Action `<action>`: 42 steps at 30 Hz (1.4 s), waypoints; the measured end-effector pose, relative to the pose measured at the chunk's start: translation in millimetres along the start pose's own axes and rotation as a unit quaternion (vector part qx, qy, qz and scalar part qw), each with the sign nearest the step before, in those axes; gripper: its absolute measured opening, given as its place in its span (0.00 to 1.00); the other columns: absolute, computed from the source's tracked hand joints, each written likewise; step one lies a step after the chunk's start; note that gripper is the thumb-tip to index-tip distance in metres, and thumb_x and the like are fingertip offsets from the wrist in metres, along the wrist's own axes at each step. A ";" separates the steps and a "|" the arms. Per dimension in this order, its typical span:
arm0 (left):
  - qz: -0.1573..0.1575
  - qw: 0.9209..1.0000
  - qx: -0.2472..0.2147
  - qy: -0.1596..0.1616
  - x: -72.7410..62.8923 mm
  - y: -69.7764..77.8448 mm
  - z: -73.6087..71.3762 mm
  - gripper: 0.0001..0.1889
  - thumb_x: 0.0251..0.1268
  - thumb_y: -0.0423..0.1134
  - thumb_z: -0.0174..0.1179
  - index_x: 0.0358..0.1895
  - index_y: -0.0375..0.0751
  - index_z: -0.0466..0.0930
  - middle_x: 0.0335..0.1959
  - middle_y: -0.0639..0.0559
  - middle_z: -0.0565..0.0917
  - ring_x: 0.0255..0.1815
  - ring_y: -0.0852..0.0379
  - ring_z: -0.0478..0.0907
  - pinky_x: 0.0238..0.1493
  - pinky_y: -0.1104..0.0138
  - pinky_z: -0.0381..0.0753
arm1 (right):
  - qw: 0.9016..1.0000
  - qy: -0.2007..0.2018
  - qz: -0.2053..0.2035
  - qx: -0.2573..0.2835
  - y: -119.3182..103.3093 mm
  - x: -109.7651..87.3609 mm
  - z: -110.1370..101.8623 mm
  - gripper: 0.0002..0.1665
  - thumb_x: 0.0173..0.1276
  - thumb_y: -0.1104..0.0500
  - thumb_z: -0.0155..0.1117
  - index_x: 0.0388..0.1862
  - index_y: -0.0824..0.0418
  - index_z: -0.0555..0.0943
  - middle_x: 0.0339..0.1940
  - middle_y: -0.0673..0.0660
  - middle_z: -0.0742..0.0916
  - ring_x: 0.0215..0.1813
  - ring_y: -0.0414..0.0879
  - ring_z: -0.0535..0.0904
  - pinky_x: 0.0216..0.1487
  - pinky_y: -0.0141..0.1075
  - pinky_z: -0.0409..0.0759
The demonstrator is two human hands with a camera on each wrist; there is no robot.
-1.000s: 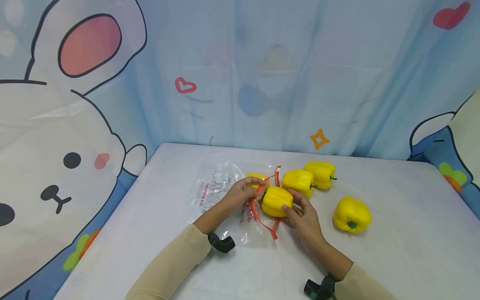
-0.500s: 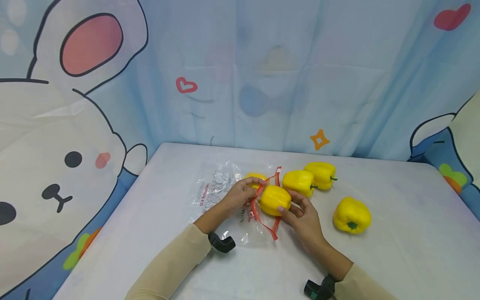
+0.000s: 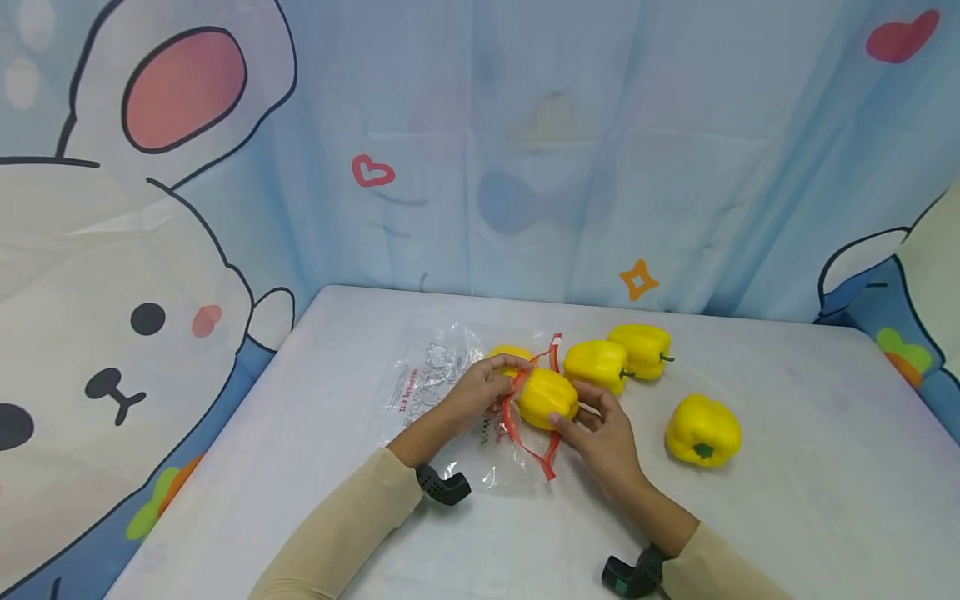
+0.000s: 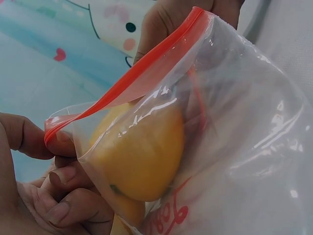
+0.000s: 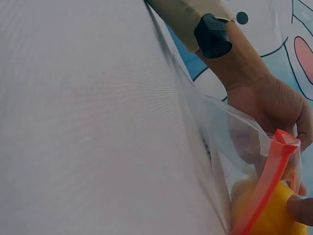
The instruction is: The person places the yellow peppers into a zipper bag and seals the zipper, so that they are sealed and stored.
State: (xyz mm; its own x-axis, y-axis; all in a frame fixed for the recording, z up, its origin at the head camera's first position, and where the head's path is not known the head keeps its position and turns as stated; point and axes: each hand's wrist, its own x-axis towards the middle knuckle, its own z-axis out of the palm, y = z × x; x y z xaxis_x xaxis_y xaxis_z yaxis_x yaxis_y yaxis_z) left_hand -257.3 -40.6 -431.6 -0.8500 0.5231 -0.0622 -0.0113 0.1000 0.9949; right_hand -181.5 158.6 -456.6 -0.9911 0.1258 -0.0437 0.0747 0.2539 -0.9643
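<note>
My left hand (image 3: 474, 393) pinches the red zip rim of a clear plastic zip bag (image 3: 416, 387). My right hand (image 3: 609, 437) grips a yellow bell pepper (image 3: 548, 398) at the bag's mouth. Through the film in the left wrist view, this bell pepper (image 4: 142, 156) shows inside the red rim (image 4: 146, 63). The right wrist view has the red rim (image 5: 266, 188) crossing in front of the same pepper (image 5: 274, 215), with a right fingertip on it. Partly hidden by my left fingers, another yellow bell pepper (image 3: 507, 353) lies farther back at the bag.
Two yellow bell peppers, a nearer one (image 3: 595, 364) and a farther one (image 3: 641, 350), lie side by side behind my right hand. One more yellow bell pepper (image 3: 703, 430) sits to the right on the white table (image 3: 810, 467). A patterned blue curtain (image 3: 525, 250) hangs behind.
My right hand has moved the gripped bell pepper slightly left, farther into the bag's mouth. The left hand has kept its place on the rim.
</note>
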 end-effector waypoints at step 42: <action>-0.007 1.000 -0.011 0.002 -0.8 3.3 0.4 0.21 0.64 0.33 0.48 0.61 0.42 0.75 0.19 0.57 0.71 0.15 0.61 0.61 0.20 0.73 0.63 | 0.999 0.011 -0.018 -0.038 -8.3 11.4 12.3 0.40 0.64 0.52 0.70 0.73 0.50 0.66 0.67 0.60 0.72 0.61 0.58 0.79 0.47 0.35 0.85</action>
State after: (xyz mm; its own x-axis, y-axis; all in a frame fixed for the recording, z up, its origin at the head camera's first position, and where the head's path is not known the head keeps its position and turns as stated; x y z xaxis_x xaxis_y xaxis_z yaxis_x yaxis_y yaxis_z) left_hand -256.5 -40.4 -428.3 -0.8515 0.5188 -0.0761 -0.0347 0.0891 0.9954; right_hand -194.7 146.1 -452.3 -0.9907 0.1361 -0.0035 0.0489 0.3314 -0.9422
